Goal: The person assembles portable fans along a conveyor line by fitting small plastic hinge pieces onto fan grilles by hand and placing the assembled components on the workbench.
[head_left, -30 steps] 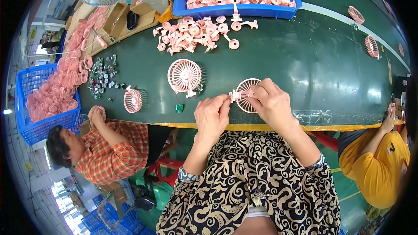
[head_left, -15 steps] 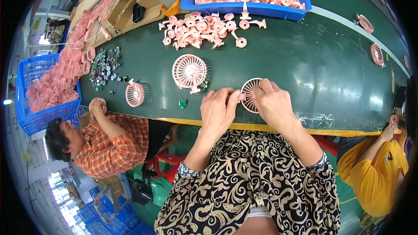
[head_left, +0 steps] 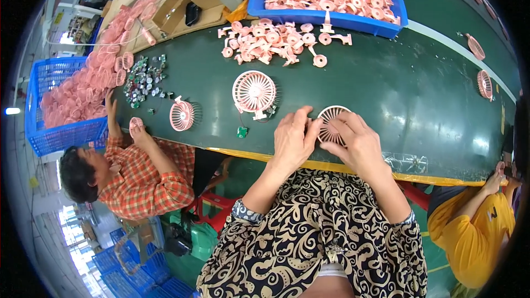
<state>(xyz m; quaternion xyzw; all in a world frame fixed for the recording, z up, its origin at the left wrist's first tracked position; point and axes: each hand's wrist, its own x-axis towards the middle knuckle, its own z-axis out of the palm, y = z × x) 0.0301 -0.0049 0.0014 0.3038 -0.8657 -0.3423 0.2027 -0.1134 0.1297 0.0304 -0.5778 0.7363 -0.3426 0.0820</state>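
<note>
Both bare hands of the person work close together at the near edge of the dark green tabletop (head_left: 419,94). Beneath and between them lies a round pink plastic cage with thin radial spokes (head_left: 330,118). The right hand (head_left: 361,140) grasps its right side, fingers curled over the spokes and thumb near the lower rim. The left hand (head_left: 295,139) is bent at the cage's left rim, fingertips just beside it; whether these grip anything, I cannot tell.

Left of the hands, a second pink spoked cage with a pale centre (head_left: 254,92) lies near a small green circuit board (head_left: 242,132), and farther left rests a smaller-looking pink cage tilted on its side (head_left: 181,116). Beyond them, loose pink ring-ended plastic parts (head_left: 270,43) lie heaped before a shallow blue plastic tray (head_left: 375,28) piled with more. At the right, a co-worker's yellow shirt (head_left: 477,248) bears a dark printed mark (head_left: 494,216).
</note>
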